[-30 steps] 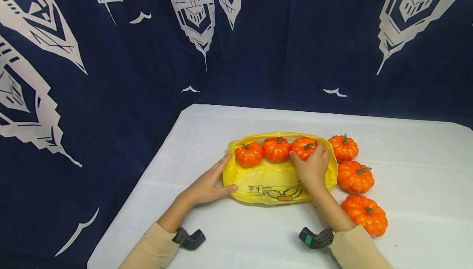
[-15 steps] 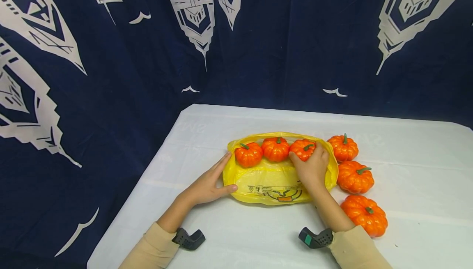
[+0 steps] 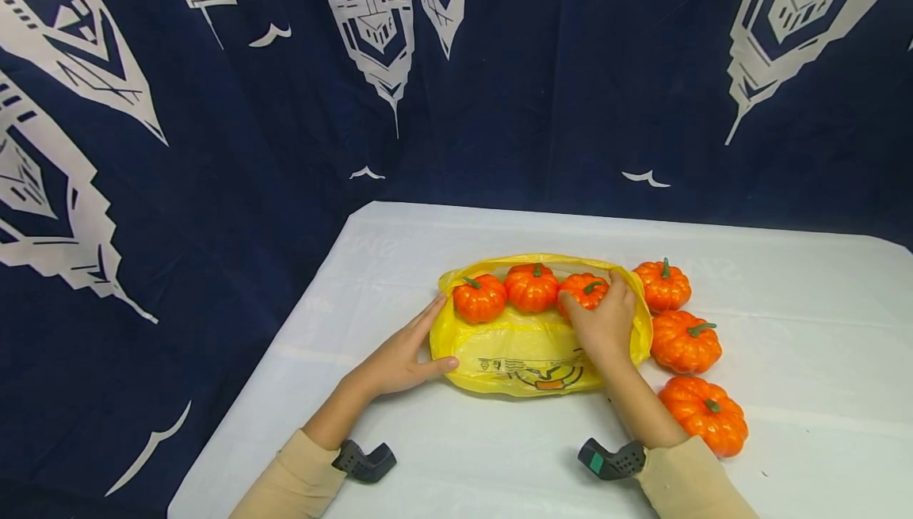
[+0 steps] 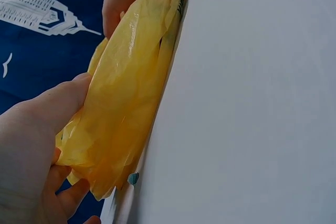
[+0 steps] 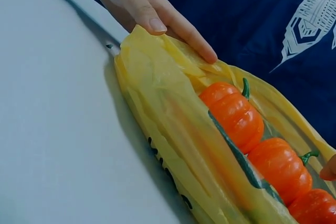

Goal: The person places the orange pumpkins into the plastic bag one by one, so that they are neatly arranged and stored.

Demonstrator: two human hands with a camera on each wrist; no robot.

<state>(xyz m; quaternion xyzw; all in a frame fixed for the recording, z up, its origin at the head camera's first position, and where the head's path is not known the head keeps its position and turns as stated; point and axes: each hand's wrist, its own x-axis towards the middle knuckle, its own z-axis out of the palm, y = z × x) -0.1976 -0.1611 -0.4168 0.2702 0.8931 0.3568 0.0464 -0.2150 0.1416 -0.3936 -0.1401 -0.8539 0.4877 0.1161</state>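
Note:
A yellow plastic bag (image 3: 528,345) lies on the table with its mouth open, and three orange toy pumpkins with green stems sit in a row inside. My left hand (image 3: 399,356) rests against the bag's left edge, fingers fairly straight and thumb spread. In the left wrist view the thumb touches the yellow film. My right hand (image 3: 605,317) reaches into the right end and grips the rightmost pumpkin (image 3: 581,289), thumb on its left side, fingers on the far side. Beside it sit the middle pumpkin (image 3: 532,288) and the left pumpkin (image 3: 480,299).
Three more pumpkins stand in a column right of the bag: a far pumpkin (image 3: 665,285), a middle one and a near pumpkin (image 3: 704,414) beside my right forearm. The white-covered table (image 3: 499,456) ends at a dark blue printed curtain (image 3: 499,146).
The rightmost pumpkin has sunk slightly lower into the bag under my right hand. My left hand has stayed in place at the bag's edge.

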